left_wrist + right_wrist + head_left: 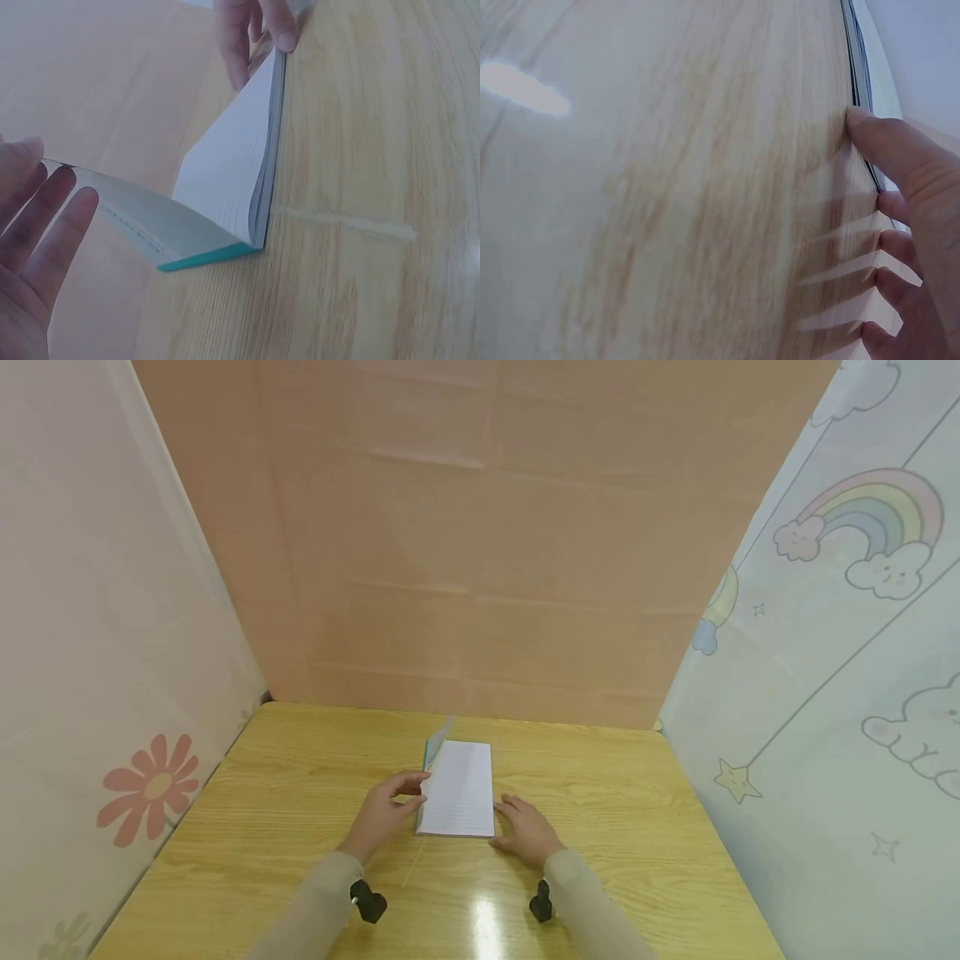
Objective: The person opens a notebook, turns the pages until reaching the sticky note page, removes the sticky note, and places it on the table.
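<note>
A notebook (457, 797) with white lined pages lies on the table, its front cover (142, 217) lifted and tilted at the left. Teal shows on the cover's outer side; the inner side is pale with a line of small print. My left hand (386, 811) pinches the cover's free edge between thumb and fingers. At the notebook's lower right corner rests my right hand (528, 832), its thumb at the near edge and its fingers spread along the right side. The right wrist view shows this hand's thumb (900, 150) touching the notebook's edge.
The wood-grain table (300, 760) has a pale streak (367, 225) near the notebook's near left corner. An orange-brown backdrop (480, 543) stands behind it. Patterned cloth walls (825, 693) flank both sides. Dark wrist mounts (368, 902) sit on both sleeves.
</note>
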`<state>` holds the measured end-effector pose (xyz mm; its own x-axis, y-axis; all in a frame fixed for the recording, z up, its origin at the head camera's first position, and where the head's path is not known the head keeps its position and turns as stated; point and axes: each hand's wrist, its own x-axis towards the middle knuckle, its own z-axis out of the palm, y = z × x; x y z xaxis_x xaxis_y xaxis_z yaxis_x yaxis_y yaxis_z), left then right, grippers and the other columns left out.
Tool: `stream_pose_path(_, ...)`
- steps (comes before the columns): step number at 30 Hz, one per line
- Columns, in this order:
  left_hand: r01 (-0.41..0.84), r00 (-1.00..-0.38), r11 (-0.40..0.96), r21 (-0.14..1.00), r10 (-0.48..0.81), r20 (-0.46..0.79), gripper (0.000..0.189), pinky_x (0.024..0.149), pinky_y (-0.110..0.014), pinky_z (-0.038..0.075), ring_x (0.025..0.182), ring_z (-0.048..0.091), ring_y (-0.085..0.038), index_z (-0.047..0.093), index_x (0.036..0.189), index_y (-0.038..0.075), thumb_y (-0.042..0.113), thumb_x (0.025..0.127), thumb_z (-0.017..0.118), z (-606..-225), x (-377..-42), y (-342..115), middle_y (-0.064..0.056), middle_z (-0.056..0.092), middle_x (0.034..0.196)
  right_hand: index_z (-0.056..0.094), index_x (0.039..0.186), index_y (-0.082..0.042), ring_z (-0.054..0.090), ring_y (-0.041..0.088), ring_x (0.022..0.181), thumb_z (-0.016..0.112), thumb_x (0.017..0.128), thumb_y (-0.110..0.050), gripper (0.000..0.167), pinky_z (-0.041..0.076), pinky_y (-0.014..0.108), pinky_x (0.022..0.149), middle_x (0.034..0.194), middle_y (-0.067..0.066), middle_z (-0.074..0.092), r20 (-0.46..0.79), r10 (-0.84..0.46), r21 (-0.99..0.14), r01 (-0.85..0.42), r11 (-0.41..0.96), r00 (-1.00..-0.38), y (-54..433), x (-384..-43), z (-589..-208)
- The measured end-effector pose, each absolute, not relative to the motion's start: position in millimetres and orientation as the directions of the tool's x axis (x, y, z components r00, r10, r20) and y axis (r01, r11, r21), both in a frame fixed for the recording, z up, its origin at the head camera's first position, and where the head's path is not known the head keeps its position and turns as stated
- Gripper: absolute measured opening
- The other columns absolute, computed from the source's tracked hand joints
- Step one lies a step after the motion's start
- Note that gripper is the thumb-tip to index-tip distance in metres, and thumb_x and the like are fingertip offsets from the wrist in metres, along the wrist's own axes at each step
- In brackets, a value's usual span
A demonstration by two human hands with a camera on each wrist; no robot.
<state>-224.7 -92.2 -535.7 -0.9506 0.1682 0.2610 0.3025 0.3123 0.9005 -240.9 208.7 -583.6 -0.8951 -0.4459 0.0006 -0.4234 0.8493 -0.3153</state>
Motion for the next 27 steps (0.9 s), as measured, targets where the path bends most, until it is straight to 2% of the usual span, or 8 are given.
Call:
stream_pose_path(4, 0.316, -0.949, 0.298, 0.901, 0.114, 0.295, 0.035, 0.079, -0.025, 0.055, 0.095, 0.064, -0.012, 0.066, 0.119, 0.020, 0.015, 0.086, 0.073, -535.1, -220.6, -102.1, -0.005, 0.068, 0.107, 0.051, 0.140, -0.008, 0.041, 0.035, 0.136, 0.068, 0.084, -0.051, 0.073, 0.036, 0.050, 0.109, 0.149, 0.014, 0.042, 0.003, -0.447, -0.310, -0.426, 0.850, -0.894, 208.7, -240.9, -584.1)
stream_pose_path(7, 0.314, -0.949, 0.285, 0.906, 0.082, 0.303, 0.035, 0.080, -0.023, 0.055, 0.093, 0.064, -0.011, 0.065, 0.119, 0.018, 0.013, 0.085, 0.074, -537.3, -218.3, -110.2, -0.005, 0.067, 0.108, 0.050, 0.140, -0.009, 0.040, 0.035, 0.136, 0.068, 0.084, -0.052, 0.073, 0.036, 0.050, 0.109, 0.149, 0.013, 0.042, 0.004, -0.448, -0.315, -0.426, 0.848, -0.894, 209.3, -241.6, -585.9)
stream_pose_path(12, 0.270, -0.962, 0.229, 0.935, 0.032, 0.269, 0.036, 0.076, -0.022, 0.056, 0.092, 0.064, -0.009, 0.063, 0.119, 0.014, 0.010, 0.085, 0.074, -542.0, -215.9, -123.0, -0.010, 0.063, 0.116, 0.050, 0.140, -0.009, 0.040, 0.035, 0.136, 0.068, 0.084, -0.053, 0.073, 0.037, 0.050, 0.109, 0.150, 0.013, 0.042, 0.005, -0.450, -0.313, -0.429, 0.847, -0.893, 211.0, -242.9, -588.7)
stream_pose_path(18, 0.209, -0.975, 0.209, 0.955, -0.032, 0.221, 0.037, 0.071, -0.021, 0.057, 0.088, 0.063, -0.004, 0.058, 0.118, 0.008, 0.003, 0.084, 0.073, -550.2, -215.8, -137.4, -0.012, 0.058, 0.112, 0.049, 0.141, -0.009, 0.040, 0.035, 0.137, 0.066, 0.084, -0.054, 0.074, 0.036, 0.050, 0.110, 0.150, 0.013, 0.041, 0.001, -0.451, -0.310, -0.429, 0.848, -0.893, 211.4, -243.1, -588.3)
stream_pose_path(21, 0.203, -0.973, 0.220, 0.954, -0.061, 0.221, 0.039, 0.071, -0.021, 0.057, 0.087, 0.063, -0.007, 0.056, 0.118, 0.004, 0.000, 0.083, 0.073, -554.6, -214.1, -144.6, -0.014, 0.057, 0.109, 0.050, 0.140, -0.009, 0.040, 0.036, 0.136, 0.067, 0.084, -0.053, 0.074, 0.036, 0.051, 0.109, 0.149, 0.014, 0.042, 0.003, -0.451, -0.317, -0.429, 0.846, -0.892, 210.9, -242.4, -587.3)
stream_pose_path(27, 0.081, -0.986, 0.306, 0.949, -0.118, 0.122, 0.041, 0.071, -0.020, 0.054, 0.091, 0.063, -0.017, 0.051, 0.121, 0.008, 0.004, 0.086, 0.072, -557.2, -207.8, -158.5, -0.014, 0.055, 0.113, 0.049, 0.141, -0.009, 0.040, 0.035, 0.137, 0.067, 0.084, -0.053, 0.074, 0.036, 0.050, 0.109, 0.150, 0.013, 0.041, -0.004, -0.447, -0.320, -0.422, 0.848, -0.895, 210.2, -241.4, -585.7)
